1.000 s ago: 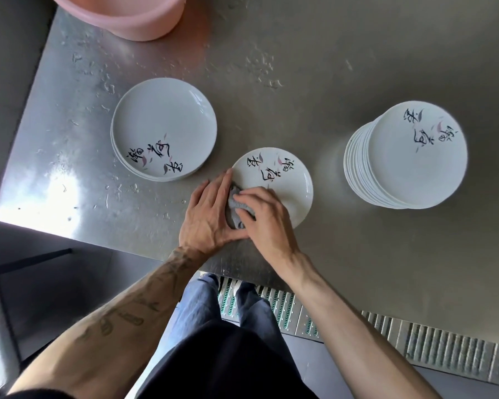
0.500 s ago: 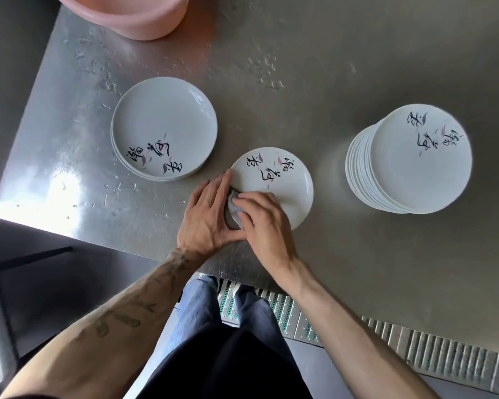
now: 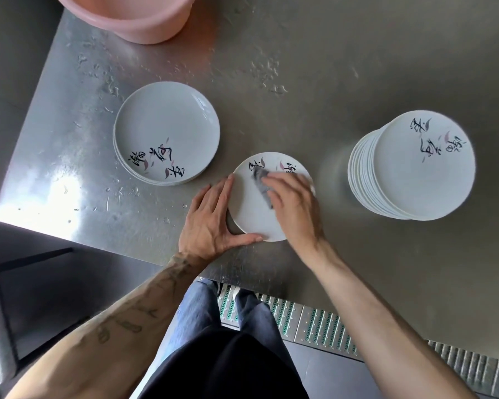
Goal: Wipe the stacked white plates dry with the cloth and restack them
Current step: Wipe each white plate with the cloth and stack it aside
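One white plate (image 3: 252, 211) with black brush lettering lies flat near the steel table's front edge. My right hand (image 3: 296, 208) lies on top of it and holds a small grey cloth (image 3: 260, 177) pressed to the plate's far part; the fingers are motion-blurred. My left hand (image 3: 211, 223) braces the plate's left rim with straight fingers, the thumb along the near rim. A tall stack of matching plates (image 3: 415, 168) stands at the right. A short stack of plates (image 3: 167, 131) sits at the left.
A pink plastic basin (image 3: 133, 21) stands at the table's far left edge. Water droplets dot the steel table (image 3: 300, 67) around the left stack. The table's left edge drops to a dark floor. A metal floor grate (image 3: 314, 321) runs below the front edge.
My right hand has slid the cloth from the plate's near-left rim across to its far middle. My left hand has shifted slightly outward, so more of the plate shows.
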